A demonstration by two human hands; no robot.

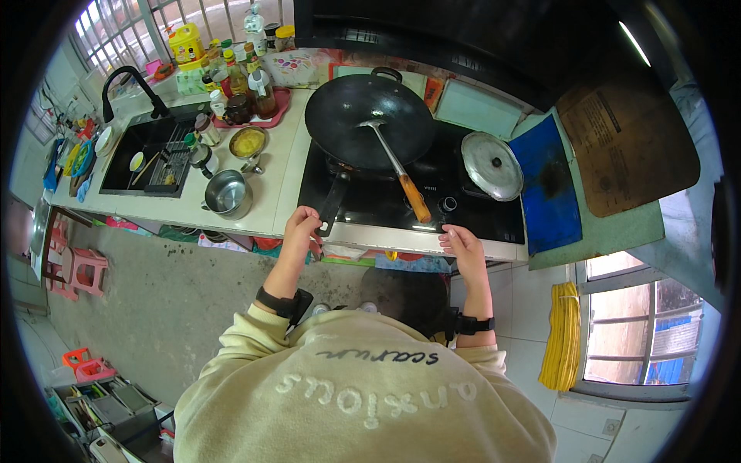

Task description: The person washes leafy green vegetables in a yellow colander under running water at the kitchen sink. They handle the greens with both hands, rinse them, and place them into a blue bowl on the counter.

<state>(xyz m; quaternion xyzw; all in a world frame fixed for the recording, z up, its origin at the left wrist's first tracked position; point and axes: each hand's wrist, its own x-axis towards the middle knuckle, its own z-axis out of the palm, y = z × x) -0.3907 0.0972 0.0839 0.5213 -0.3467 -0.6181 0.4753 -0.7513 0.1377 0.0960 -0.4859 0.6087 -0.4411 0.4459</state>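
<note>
A black wok point(347, 116) sits on the left side of a black glass gas hob point(376, 202), its long handle pointing towards me. Close beside the end of that handle is my left hand point(302, 224), fingers bent together; whether it grips the handle is not clear. A metal wok spatula point(395, 159) rests in the wok, its wooden handle reaching over the hob's front. My right hand point(461, 243) is just right of that wooden handle, apart from it, with fingers loosely curled and nothing seen in them. A round metal lid point(492, 166) with a black knob lies on the hob's right side.
Left of the hob, a steel pot point(227, 194) and a bowl of yellow food point(248, 142) stand on the counter. Bottles crowd a red tray point(282, 104) behind. Further left is a black sink point(124, 159). A blue board point(547, 185) lies right of the hob.
</note>
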